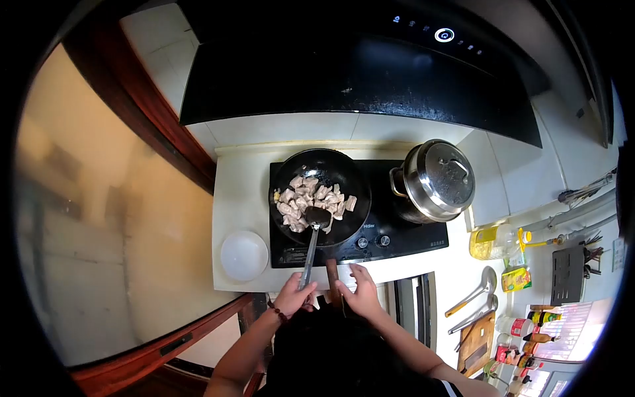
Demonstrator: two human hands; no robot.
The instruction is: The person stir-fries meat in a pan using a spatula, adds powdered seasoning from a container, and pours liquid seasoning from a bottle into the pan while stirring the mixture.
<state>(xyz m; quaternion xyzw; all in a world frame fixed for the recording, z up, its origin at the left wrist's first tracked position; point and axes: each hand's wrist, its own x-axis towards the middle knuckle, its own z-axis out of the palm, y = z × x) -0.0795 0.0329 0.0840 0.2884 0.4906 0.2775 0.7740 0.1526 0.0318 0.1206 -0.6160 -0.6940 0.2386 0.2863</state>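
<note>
A black wok (354, 178) on the left burner holds pale chunks of meat (304, 196). My left hand (292, 295), with a beaded bracelet at the wrist, is closed around the handle of a metal spatula (311, 248). The spatula's dark blade rests among the chunks. Beside the wok's wooden handle (333, 272) is my right hand (361, 291), its fingers apart, with the thumb close to the handle; whether they touch is unclear. A white plate (244, 256) lies on the counter to the left of the stove.
A lidded steel pot (438, 182) stands on the right burner. Right of the stove are an oil bottle (495, 242), a yellow packet (516, 279), ladles (488, 280), a cutting board (476, 341) and several jars. The black range hood (344, 83) hangs above.
</note>
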